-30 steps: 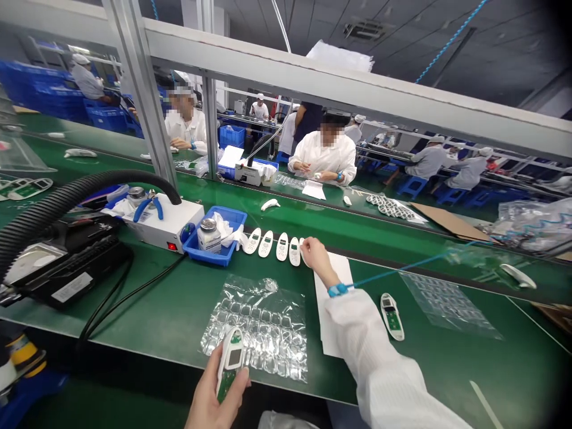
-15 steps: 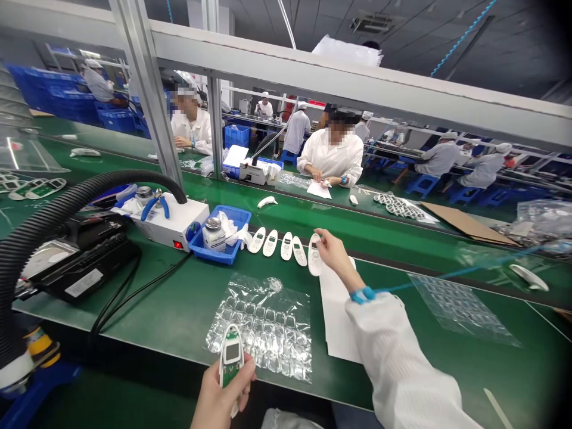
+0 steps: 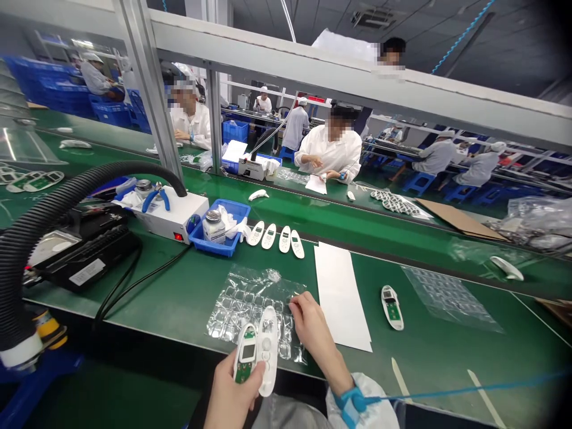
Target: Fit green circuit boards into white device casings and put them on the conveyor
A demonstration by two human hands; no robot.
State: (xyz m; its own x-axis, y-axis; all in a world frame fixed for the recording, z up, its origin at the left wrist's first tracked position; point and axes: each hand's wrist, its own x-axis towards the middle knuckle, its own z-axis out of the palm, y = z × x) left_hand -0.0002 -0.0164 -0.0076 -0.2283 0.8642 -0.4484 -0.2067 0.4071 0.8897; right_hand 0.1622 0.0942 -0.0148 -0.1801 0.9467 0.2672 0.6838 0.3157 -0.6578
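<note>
My left hand [image 3: 239, 381], at the bench's front edge, is closed on two parts side by side. One is a white handset half with a green circuit board and small screen [image 3: 246, 353]; the other is a long white oval cover [image 3: 268, 351], its hollow inner side showing. My right hand [image 3: 308, 322] is over the right edge of a clear plastic sheet with rows of square pockets [image 3: 250, 304]. Its thumb and fingers are pinched together; what lies between them is too small to tell. A blue wrist strap [image 3: 353, 400] circles that wrist.
Several white covers [image 3: 285, 239] stand in a row beside a blue tray [image 3: 217, 247] holding a bottle. White paper [image 3: 342, 298] and another handset half [image 3: 392, 307] lie rightward. A black hose [image 3: 89, 185] arches at left. Across the belt, a co-worker [image 3: 330, 146] handles parts.
My right hand has come down and towards me from the row of covers. The white cover it held is now in my left hand beside the circuit-board half.
</note>
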